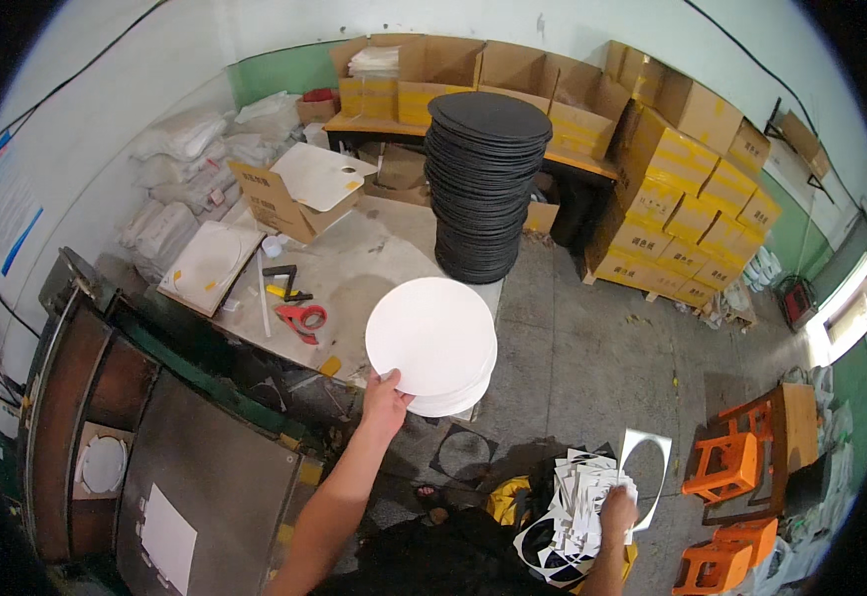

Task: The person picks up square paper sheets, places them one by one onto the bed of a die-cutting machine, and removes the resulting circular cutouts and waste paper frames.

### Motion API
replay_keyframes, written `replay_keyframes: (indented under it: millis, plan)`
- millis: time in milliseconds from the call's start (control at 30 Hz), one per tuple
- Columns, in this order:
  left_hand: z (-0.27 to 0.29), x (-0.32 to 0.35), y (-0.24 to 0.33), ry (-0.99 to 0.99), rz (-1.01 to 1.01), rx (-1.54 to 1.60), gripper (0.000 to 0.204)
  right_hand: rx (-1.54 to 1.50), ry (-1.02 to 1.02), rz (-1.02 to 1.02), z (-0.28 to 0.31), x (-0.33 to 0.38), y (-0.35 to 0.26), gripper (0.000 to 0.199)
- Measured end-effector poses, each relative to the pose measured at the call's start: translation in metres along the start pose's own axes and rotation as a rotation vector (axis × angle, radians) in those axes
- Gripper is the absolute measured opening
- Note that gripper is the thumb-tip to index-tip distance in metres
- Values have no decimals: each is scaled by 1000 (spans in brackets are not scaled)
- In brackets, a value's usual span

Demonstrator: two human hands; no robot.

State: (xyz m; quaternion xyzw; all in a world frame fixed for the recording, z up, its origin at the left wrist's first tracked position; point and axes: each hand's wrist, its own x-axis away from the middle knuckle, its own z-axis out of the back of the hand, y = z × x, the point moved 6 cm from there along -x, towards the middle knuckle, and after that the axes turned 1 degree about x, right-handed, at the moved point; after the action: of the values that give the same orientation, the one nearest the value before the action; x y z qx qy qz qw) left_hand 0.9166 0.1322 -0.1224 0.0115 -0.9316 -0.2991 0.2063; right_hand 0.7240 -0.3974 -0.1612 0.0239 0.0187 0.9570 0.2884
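My left hand (pixel 386 402) pinches the near edge of a white round disc (pixel 429 333), thumb on top. The disc lies over or just above a stack of white discs (pixel 453 405) at the table's near right corner; I cannot tell whether it touches them. Low on the right, my right hand (pixel 617 512) is closed on a white square sheet with a round hole (pixel 638 435), which stands tilted. Beside and under that hand is a heap of white offcuts (pixel 580 487), with something yellow showing below it. A tall stack of black discs (pixel 485 199) rises behind the white ones.
The worktable (pixel 394 233) carries a red tape dispenser (pixel 301 320) and an open carton (pixel 285 199). A dark press-like machine (pixel 230 447) stands at the near left, a white sheet (pixel 167 536) on it. Stacked cartons (pixel 672 199) and orange stools (pixel 722 467) are on the right.
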Motion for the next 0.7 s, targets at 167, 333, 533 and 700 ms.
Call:
replay_keyframes:
  millis: [167,333,533,700]
  plan:
    - [6,-18,-40,186,-46,-135,48,-303,-529,-69,-193,44,56,71]
    - [3,-16,-36,204,-80,-239,55,-349,-1163,100,-296,73,-15,39]
    - [84,82,29,-10,-214,-650,56,-967,-1895,-185,-267,53,-195,10]
    - [279,301,47,614,-340,-576,39,-621,-1477,251,-229,26,-305,12]
